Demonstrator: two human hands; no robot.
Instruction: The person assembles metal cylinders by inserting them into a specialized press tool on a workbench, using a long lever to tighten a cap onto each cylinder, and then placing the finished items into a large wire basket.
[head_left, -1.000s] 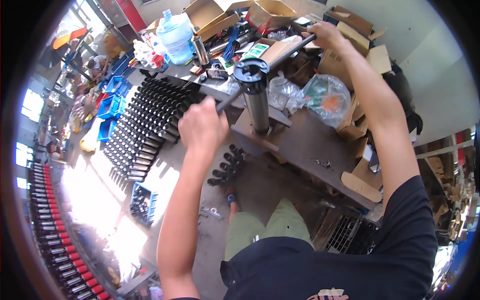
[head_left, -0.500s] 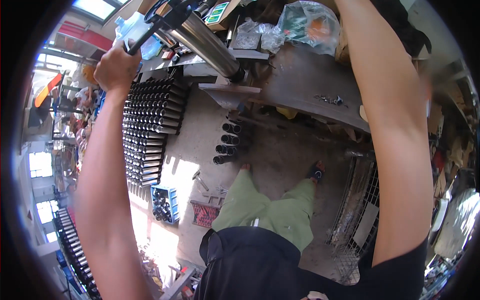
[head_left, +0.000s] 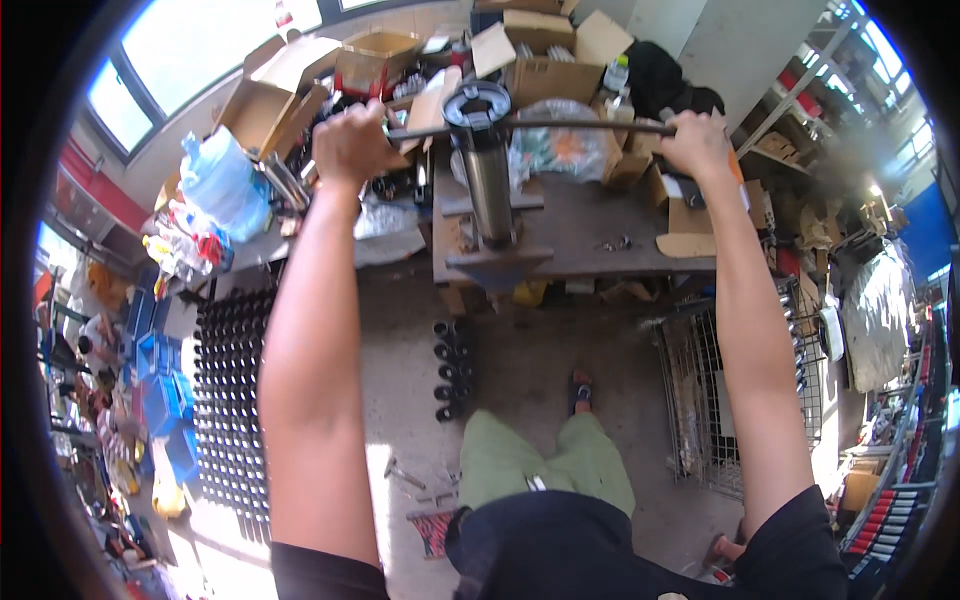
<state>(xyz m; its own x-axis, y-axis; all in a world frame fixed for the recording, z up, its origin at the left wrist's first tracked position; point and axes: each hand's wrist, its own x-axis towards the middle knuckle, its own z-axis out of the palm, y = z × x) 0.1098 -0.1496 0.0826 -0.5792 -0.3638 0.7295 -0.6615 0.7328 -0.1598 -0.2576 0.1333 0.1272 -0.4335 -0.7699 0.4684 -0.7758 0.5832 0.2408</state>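
A shiny metal cylinder (head_left: 490,190) stands upright, slightly tilted in view, on a metal fixture (head_left: 500,266) at the workbench's front edge. Round its top sits a dark ring-shaped wrench (head_left: 477,106) with a long bar handle (head_left: 590,126) reaching out to both sides. My left hand (head_left: 350,145) is closed round the bar's left end. At the other end, the fingers of my right hand (head_left: 697,146) wrap the bar too. Both arms are stretched forward, the bar lying nearly crosswise before me.
The workbench (head_left: 590,225) carries open cardboard boxes (head_left: 555,75), a plastic bag (head_left: 560,140) and small metal parts. A big blue-tinted bottle (head_left: 225,185) stands at left. Rows of black tubes (head_left: 232,400) and a short group of tubes (head_left: 452,370) rest on the floor. A wire cage (head_left: 700,400) stands right.
The bar has swung from slanting to nearly crosswise, and my right hand has come into view on its end. The head view has shifted, showing more of the bench.
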